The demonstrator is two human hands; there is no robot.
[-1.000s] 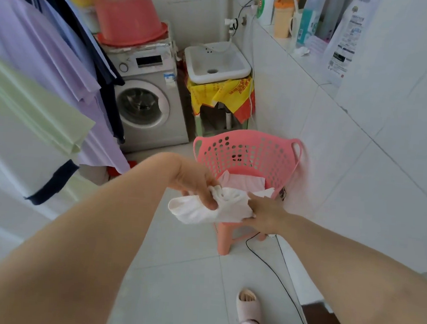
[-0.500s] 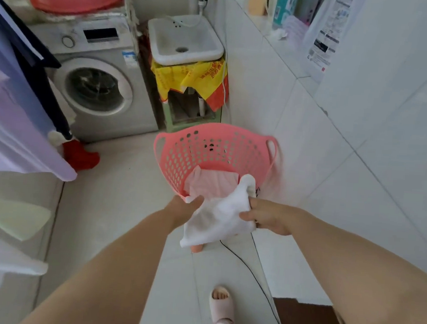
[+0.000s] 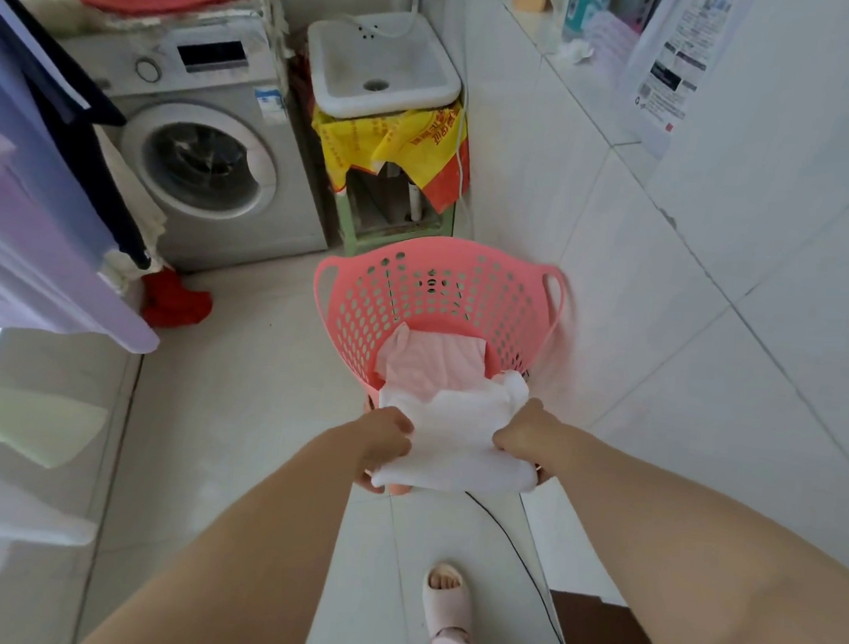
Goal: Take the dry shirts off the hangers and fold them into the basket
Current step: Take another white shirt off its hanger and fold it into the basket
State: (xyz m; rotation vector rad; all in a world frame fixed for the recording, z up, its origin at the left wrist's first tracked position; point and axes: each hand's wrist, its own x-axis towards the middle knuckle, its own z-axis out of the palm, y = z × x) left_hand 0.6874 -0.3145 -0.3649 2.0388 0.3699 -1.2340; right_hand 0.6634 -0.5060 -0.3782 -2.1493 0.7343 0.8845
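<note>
Folded white shirt (image 3: 453, 441), long axis crosswise, gripped between left hand (image 3: 384, 438) and right hand (image 3: 523, 431); pink basket (image 3: 435, 292) directly ahead, just below.

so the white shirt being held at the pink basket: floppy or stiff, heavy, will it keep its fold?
Probably floppy: the white shirt bunches and droops between the left hand and right hand gripping its sides. Likely light: edge grips alone carry it. The fold may loosen on release, as its layers look uneven; the pink basket should catch it.
</note>
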